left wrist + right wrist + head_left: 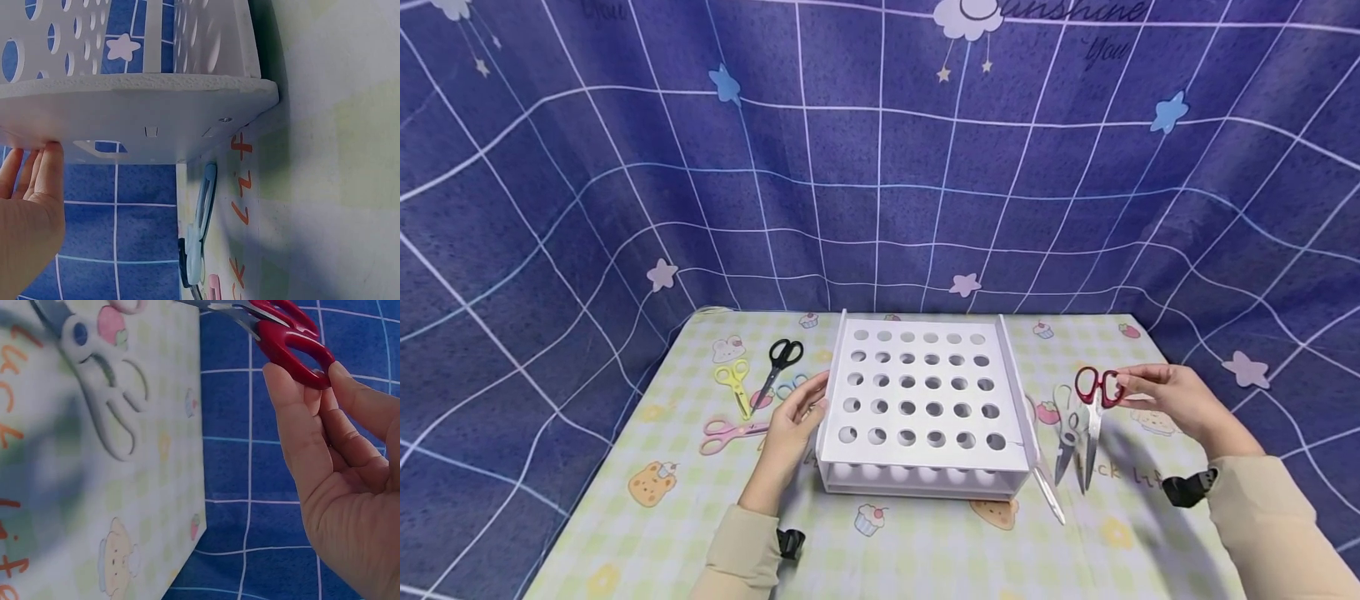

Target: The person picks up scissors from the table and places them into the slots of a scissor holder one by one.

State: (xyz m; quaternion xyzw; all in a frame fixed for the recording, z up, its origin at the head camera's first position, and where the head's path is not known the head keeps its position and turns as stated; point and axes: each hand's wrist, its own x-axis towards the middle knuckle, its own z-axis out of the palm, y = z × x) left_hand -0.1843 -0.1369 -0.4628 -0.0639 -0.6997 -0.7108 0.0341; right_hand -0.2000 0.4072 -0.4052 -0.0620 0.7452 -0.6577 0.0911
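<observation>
My left hand (793, 425) rests its fingertips against the left side panel of a white rack (925, 453) with rows of round holes. In the left wrist view, the nearly straight fingers (49, 169) touch that panel. To the right of the rack, my right hand (1180, 404) pinches one handle loop of red-handled scissors (1094, 433) between thumb and fingers. Their blades point down toward the table. Just left of them are white-handled scissors (1067, 446). Another pair of scissors (1049, 493) lies along the rack's right side, its handle partly hidden by the rack.
Left of the rack lie black scissors (775, 367), yellow scissors (742, 398), pink scissors (730, 433) and light blue scissors (784, 390) partly behind my left hand. A checked cloth (925, 558) covers the table. A dark blue curtain (880, 208) hangs around the back and sides.
</observation>
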